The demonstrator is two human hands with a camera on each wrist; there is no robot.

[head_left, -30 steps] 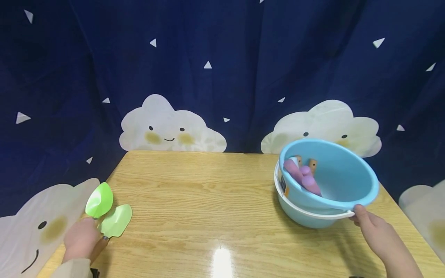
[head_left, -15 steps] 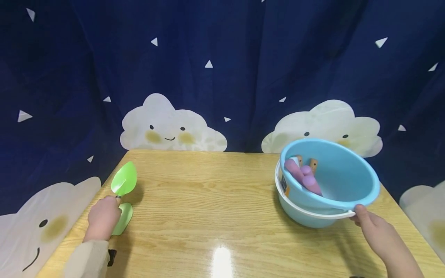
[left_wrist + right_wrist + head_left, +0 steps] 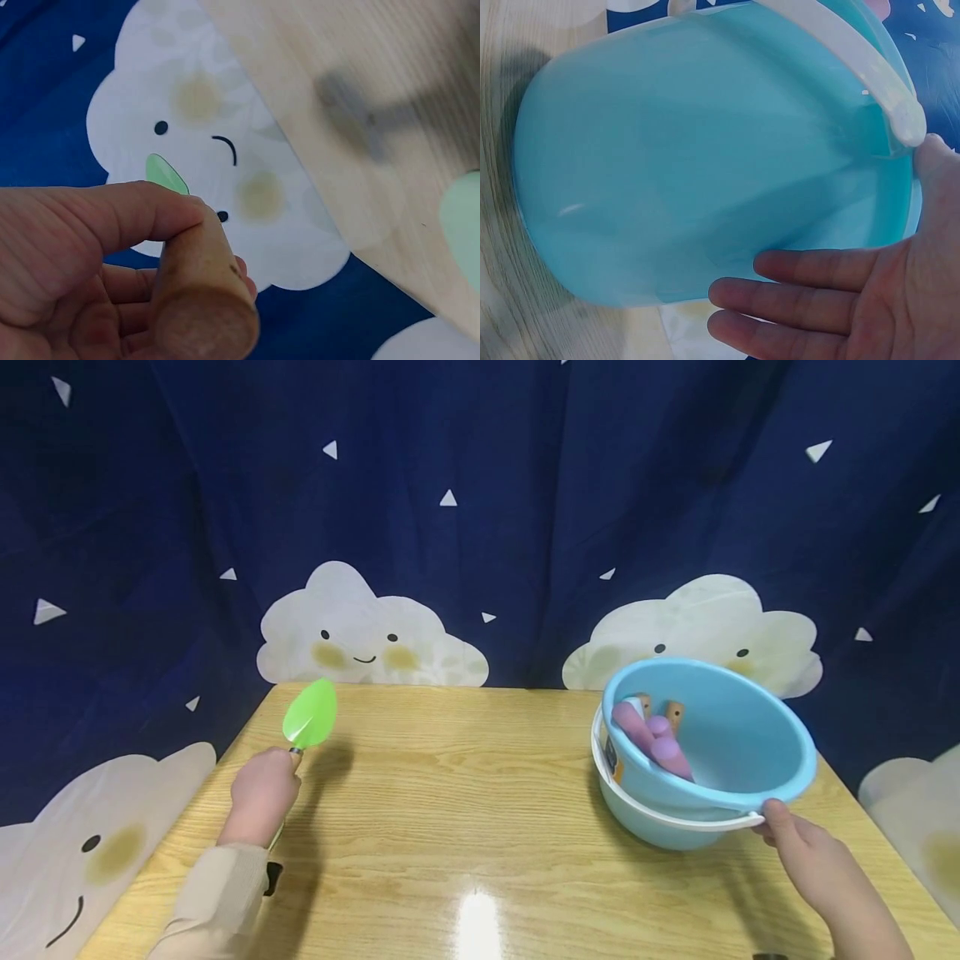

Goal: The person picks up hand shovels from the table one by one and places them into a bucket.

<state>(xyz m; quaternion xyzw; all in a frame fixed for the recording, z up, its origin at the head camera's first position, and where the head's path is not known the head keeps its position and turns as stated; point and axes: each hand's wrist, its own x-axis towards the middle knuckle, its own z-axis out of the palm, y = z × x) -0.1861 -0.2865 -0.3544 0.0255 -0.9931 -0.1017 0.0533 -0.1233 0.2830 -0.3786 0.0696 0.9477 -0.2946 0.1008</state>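
My left hand (image 3: 264, 789) grips a garden trowel (image 3: 311, 714) by its wooden handle, raised over the left side of the table, bright green blade pointing away. In the left wrist view, thumb and fingers wrap the handle (image 3: 202, 300). A second, pale green shovel blade (image 3: 461, 225) lies on the table, mostly behind my left arm in the head view. At right, a light blue bucket (image 3: 750, 735) tilts toward me. My right hand (image 3: 813, 856) pinches its rim, thumb on top and fingers against the outer wall. Pink-purple pieces (image 3: 660, 743) and wooden handle ends (image 3: 675, 714) lie inside.
The bucket's white carrying handle (image 3: 675, 820) hangs down along its near side. A wood-grain table (image 3: 465, 793) spans between the hands. Behind it hangs a dark blue curtain (image 3: 480, 527) with white clouds.
My left hand has lifted the trowel and carried it right and away from me, off the pale green shovel. The right hand and the bucket have kept their place.
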